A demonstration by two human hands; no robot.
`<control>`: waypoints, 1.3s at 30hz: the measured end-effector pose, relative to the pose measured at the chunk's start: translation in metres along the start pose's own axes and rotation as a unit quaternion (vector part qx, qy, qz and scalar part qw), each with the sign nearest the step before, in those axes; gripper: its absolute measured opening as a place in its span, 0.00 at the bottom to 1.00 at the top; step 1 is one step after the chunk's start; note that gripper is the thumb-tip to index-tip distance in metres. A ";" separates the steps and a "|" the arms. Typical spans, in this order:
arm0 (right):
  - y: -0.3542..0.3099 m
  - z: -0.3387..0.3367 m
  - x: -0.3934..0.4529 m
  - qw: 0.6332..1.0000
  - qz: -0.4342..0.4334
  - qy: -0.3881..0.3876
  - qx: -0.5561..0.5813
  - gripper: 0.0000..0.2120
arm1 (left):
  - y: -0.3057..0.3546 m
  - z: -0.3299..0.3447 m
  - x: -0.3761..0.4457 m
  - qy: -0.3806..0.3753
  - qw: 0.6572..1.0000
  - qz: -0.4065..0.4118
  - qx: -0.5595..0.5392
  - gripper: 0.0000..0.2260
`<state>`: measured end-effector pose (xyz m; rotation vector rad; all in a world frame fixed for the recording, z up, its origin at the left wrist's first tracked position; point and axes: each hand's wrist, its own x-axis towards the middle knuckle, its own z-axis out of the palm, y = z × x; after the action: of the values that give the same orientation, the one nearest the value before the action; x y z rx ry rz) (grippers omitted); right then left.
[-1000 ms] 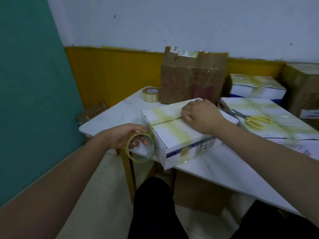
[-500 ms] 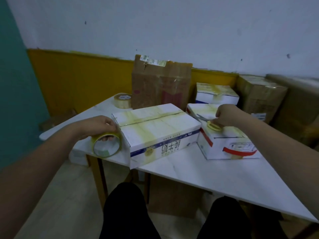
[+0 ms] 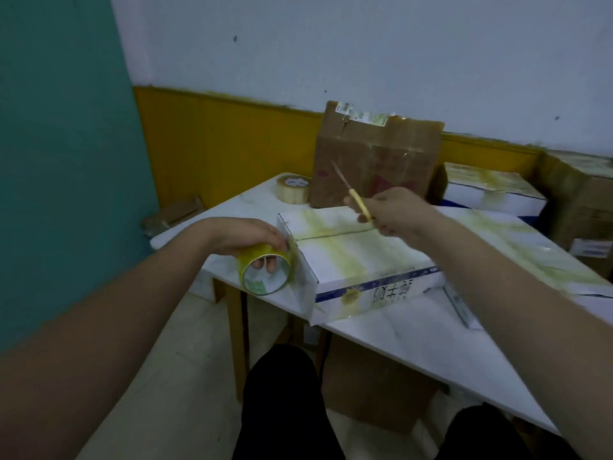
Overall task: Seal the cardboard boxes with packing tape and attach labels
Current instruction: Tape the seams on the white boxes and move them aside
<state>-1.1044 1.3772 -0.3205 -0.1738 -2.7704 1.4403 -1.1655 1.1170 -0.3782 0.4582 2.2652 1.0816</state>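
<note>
While the left hand [image 3: 247, 235] grips a tape roll [image 3: 265, 273] at the end of the white box [image 3: 358, 257] on the counter [image 3: 398, 330], the right hand [image 3: 394, 210] holds scissors [image 3: 355, 194] above it. The tape looks laid but uncut; I see no label on it.

Box [image 3: 361, 257] on table [image 3: 414, 330], tape roll [image 3: 265, 273] left of it, spare roll [image 3: 293, 189] and carton [image 3: 374, 161] behind.

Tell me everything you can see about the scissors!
The scissors have yellow handles and thin blades that look like metal. The right hand grips the handles and holds them in the air above the white box. The blades point up and to the left, toward the brown box behind. They look blurry, so whether the blades are open is unclear.
</note>
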 end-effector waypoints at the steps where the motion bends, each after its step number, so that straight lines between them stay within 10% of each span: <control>1: -0.006 0.031 0.002 0.998 -0.015 -0.027 0.047 0.19 | 0.002 -0.001 0.000 -0.008 1.000 -0.003 0.009 0.11; 12: -0.012 0.094 0.027 0.987 -0.013 -0.079 0.141 0.31 | -0.024 -0.018 -0.005 -0.069 0.996 -0.055 0.031 0.14; 22: -0.038 0.056 -0.030 0.918 0.136 -0.373 -0.021 0.44 | -0.040 -0.009 -0.012 -0.050 0.991 -0.006 -0.124 0.12; 32: -0.057 0.085 -0.035 0.915 0.188 -0.339 -0.113 0.45 | -0.042 -0.008 -0.008 -0.030 0.989 -0.040 -0.140 0.12; 39: -0.055 0.105 -0.035 0.939 0.173 -0.288 -0.075 0.27 | -0.043 -0.010 -0.007 -0.034 0.990 -0.050 -0.129 0.12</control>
<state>-1.0814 1.2562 -0.3345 -0.2970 -3.4769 1.5531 -1.1686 1.0811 -0.4050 0.2696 2.0304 1.2648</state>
